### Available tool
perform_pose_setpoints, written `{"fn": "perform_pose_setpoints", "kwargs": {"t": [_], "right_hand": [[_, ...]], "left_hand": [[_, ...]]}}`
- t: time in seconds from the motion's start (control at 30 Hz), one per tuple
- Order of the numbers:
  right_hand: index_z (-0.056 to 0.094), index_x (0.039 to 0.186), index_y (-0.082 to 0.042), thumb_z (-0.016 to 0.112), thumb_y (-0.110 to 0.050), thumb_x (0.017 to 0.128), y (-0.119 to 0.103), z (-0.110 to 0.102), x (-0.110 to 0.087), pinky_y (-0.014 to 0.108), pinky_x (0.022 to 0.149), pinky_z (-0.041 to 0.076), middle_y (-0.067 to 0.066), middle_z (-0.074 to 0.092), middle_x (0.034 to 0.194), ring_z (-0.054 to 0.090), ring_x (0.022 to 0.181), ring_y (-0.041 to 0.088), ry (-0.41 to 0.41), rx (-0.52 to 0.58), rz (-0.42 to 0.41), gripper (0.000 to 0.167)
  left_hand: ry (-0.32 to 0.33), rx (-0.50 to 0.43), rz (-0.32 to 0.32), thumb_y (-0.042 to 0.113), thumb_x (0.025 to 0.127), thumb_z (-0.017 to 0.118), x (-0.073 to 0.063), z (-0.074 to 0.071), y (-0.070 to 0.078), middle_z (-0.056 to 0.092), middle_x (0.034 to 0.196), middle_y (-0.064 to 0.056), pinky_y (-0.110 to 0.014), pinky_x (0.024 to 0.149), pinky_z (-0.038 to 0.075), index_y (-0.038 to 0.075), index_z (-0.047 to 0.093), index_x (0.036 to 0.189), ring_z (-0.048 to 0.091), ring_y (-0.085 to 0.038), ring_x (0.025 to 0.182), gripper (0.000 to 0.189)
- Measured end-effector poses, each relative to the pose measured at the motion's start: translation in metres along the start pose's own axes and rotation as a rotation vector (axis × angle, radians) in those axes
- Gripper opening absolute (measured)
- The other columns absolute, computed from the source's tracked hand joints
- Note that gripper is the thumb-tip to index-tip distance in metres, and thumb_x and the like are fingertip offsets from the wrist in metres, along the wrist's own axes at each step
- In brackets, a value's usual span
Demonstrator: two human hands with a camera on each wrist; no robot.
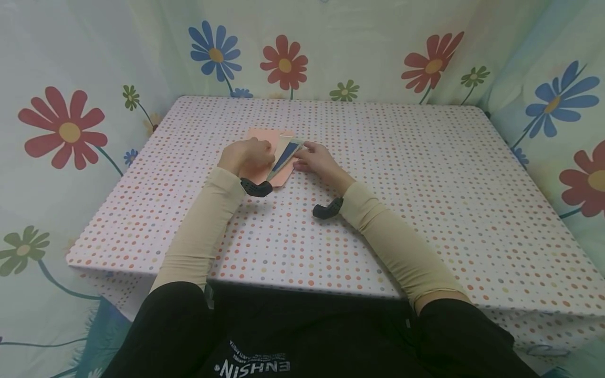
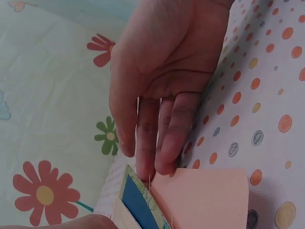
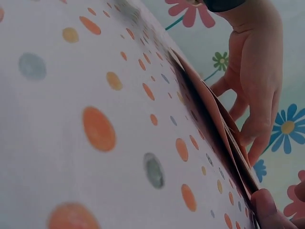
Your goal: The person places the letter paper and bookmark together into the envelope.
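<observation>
A pink paper folder (image 1: pixel 262 134) lies on the table. Slanting across it are a cream sheet (image 1: pixel 282 143) and a dark blue panel (image 1: pixel 287 153) with a green patterned border (image 2: pixel 143 191). My left hand (image 1: pixel 250 155) is over the folder's left part; its fingers are curled and appear to pinch the upper layer of the folder. At the other side my right hand (image 1: pixel 321 160) touches the edge of the patterned piece with its fingertips. In the left wrist view its fingers are nearly straight, with the thumb apart. The folder's layers stand slightly apart in the right wrist view.
A white cloth with coloured dots covers the table (image 1: pixel 425 199). Behind and at both sides hangs a flowered curtain (image 1: pixel 368 42). Each wrist wears a small black camera, such as the one on the left wrist (image 1: pixel 257 188). The table's front edge is close to the person's body.
</observation>
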State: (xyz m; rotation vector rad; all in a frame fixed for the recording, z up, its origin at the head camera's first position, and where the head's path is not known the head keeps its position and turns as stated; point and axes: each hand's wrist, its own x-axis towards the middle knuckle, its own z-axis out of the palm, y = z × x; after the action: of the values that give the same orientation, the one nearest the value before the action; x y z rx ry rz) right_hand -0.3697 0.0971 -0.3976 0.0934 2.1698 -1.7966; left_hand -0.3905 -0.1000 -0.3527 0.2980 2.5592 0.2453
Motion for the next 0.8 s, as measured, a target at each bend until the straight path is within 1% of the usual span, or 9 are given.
{"fn": "perform_pose_setpoints", "kwargs": {"t": [0.07, 0.17, 0.33, 0.5, 0.63, 0.8], "right_hand": [[0.016, 0.153, -0.011, 0.051, -0.02, 0.098, -0.0012, 0.0008, -0.0012, 0.022, 0.084, 0.054, 0.012, 0.06, 0.127, 0.065, 0.105, 0.019, -0.004, -0.003, -0.006, 0.066], [0.015, 0.153, -0.01, 0.051, -0.021, 0.098, -0.0027, 0.002, -0.0028, 0.022, 0.085, 0.053, 0.013, 0.061, 0.126, 0.065, 0.107, 0.021, -0.024, -0.009, -0.021, 0.066], [0.012, 0.154, -0.013, 0.049, -0.021, 0.099, -0.0035, 0.0049, -0.0032, 0.025, 0.088, 0.053, 0.012, 0.058, 0.132, 0.063, 0.112, 0.023, -0.072, -0.015, -0.031, 0.067], [0.009, 0.154, -0.018, 0.047, -0.021, 0.099, -0.0062, 0.0069, -0.0016, 0.027, 0.09, 0.052, 0.011, 0.055, 0.136, 0.062, 0.113, 0.023, -0.102, -0.052, -0.045, 0.067], [0.009, 0.154, -0.018, 0.046, -0.021, 0.1, -0.0077, 0.0052, -0.0012, 0.027, 0.091, 0.052, 0.011, 0.052, 0.138, 0.061, 0.113, 0.022, -0.08, -0.074, -0.044, 0.066], [0.01, 0.154, -0.017, 0.044, -0.023, 0.101, -0.0082, 0.003, 0.0005, 0.025, 0.093, 0.05, 0.011, 0.05, 0.14, 0.06, 0.114, 0.019, -0.006, -0.093, -0.012, 0.064]], "left_hand": [[0.001, -0.002, -0.005, 0.039, 0.094, 0.037, 0.0003, 0.0001, -0.0002, 0.03, 0.149, -0.012, -0.051, 0.109, 0.031, 0.021, 0.028, 0.148, 0.034, -0.027, 0.131, 0.058], [0.003, -0.002, -0.004, 0.038, 0.094, 0.038, 0.0008, 0.0004, -0.0007, 0.031, 0.149, -0.012, -0.051, 0.109, 0.031, 0.021, 0.029, 0.148, 0.035, -0.027, 0.13, 0.057], [0.009, -0.001, 0.009, 0.037, 0.094, 0.038, 0.0006, 0.0001, -0.0016, 0.032, 0.148, -0.013, -0.051, 0.108, 0.032, 0.02, 0.03, 0.147, 0.036, -0.028, 0.129, 0.056], [0.007, 0.003, 0.004, 0.037, 0.094, 0.038, 0.0003, -0.0017, -0.0035, 0.032, 0.147, -0.013, -0.052, 0.107, 0.032, 0.02, 0.03, 0.147, 0.037, -0.028, 0.127, 0.056], [0.003, 0.003, 0.011, 0.037, 0.094, 0.038, 0.0003, -0.0021, -0.0039, 0.032, 0.147, -0.013, -0.049, 0.107, 0.032, 0.02, 0.03, 0.147, 0.036, -0.026, 0.127, 0.056], [-0.006, 0.024, 0.035, 0.037, 0.093, 0.036, -0.0027, -0.001, -0.0011, 0.031, 0.147, -0.012, -0.047, 0.107, 0.032, 0.021, 0.029, 0.147, 0.035, -0.024, 0.127, 0.057]]}}
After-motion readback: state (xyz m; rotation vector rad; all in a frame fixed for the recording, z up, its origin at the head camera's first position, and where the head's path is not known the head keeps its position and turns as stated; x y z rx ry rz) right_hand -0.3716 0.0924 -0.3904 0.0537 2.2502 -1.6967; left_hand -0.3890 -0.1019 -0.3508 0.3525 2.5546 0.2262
